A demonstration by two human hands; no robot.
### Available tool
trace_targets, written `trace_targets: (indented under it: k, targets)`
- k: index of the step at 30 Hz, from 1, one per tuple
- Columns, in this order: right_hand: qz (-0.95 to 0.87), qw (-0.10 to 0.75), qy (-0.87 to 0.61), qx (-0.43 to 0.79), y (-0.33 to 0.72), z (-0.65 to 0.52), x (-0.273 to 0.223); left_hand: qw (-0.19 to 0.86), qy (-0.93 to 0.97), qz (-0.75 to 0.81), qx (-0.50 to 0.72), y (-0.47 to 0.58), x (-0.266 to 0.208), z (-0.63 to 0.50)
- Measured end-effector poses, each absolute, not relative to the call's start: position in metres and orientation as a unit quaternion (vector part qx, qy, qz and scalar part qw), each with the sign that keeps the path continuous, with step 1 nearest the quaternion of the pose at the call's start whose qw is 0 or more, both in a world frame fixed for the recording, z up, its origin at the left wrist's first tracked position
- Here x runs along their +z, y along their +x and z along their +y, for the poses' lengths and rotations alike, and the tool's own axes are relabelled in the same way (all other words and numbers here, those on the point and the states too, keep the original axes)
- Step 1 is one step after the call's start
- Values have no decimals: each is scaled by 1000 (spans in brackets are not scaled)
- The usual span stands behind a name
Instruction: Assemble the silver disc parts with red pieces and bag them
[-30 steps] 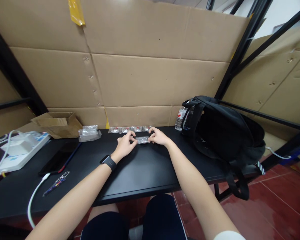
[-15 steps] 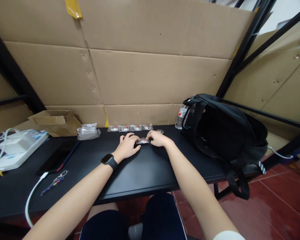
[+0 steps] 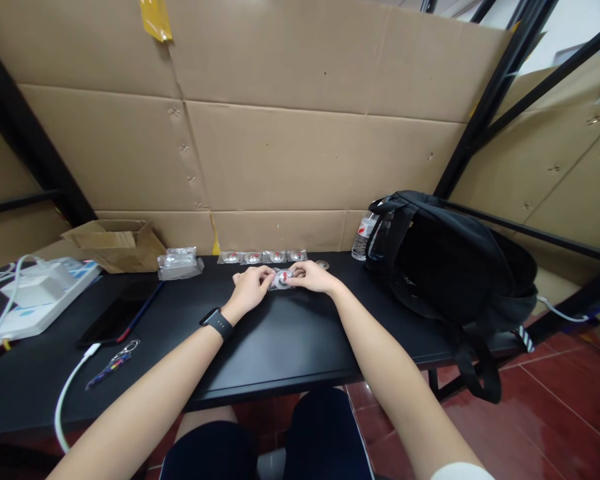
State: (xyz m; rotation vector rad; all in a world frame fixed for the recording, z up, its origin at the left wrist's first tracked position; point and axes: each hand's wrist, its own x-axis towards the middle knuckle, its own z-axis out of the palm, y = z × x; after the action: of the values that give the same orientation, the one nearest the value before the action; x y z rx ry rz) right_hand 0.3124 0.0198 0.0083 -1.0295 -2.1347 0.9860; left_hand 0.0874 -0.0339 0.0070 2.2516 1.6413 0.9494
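Observation:
Between my hands is a small clear plastic packet [image 3: 282, 279] with a round, silvery disc inside that bears a red mark. My left hand [image 3: 253, 285], below a black wristwatch, pinches the packet's left edge. At its right edge, the thumb and fingers of my right hand [image 3: 314, 276] grip it too. The packet is tipped up so that its round face shows. Behind it, a row of several similar packets [image 3: 253, 257] lies along the cardboard wall. A ring-shaped roll, perhaps of tape [image 3: 323, 265], lies just beyond my right hand.
On the left are a stack of clear plastic bags [image 3: 180, 264], a brown paper bag [image 3: 117, 245], a phone [image 3: 113, 320] with a cable, a keychain [image 3: 111, 368] and a white power strip [image 3: 45, 303]. A water bottle [image 3: 363, 237] and an open black backpack [image 3: 455, 260] stand on the right.
The packet has been tipped up from nearly flat, so its round red-marked face now shows. My left fingers have drawn together on its edge. The view has shifted slightly.

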Motion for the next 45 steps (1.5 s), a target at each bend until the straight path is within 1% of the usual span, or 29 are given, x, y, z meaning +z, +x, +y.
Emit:
trace_targets:
  k: [2,4,11,13,16,20,23,28,33,39,45]
  targets:
    - [-763,303,-372,433,309,21,4,123,752,558,331,86,7,-32]
    - [-737,317,-381,459,306,22,1,138,745,557,340,85,7,-31]
    - [-667,394,-442,453,312,26,5,171,733,568,332,82,11,-31]
    - [-650,418,-477,418,320,31,7,149,739,568,329,78,14,-30]
    - [-609,451,-576,305,339,42,8,102,745,572,328,71,17,-29]
    - [-557,460,-663,197,371,56,6,55,747,586,311,61,16,-24]
    - [-531,435,-712,151,386,66,4,16,754,591,284,54,12,-22]
    - [-529,393,-741,129,381,87,-1,-32,777,585,229,42,5,-18]
    - [-570,360,-729,120,370,95,-11,-16,788,581,204,37,5,-16]
    - [-663,248,-703,76,369,86,-12,-2,794,576,193,34,9,-15]
    - [-698,185,-689,62,375,70,-4,-8,800,576,167,28,7,-14]
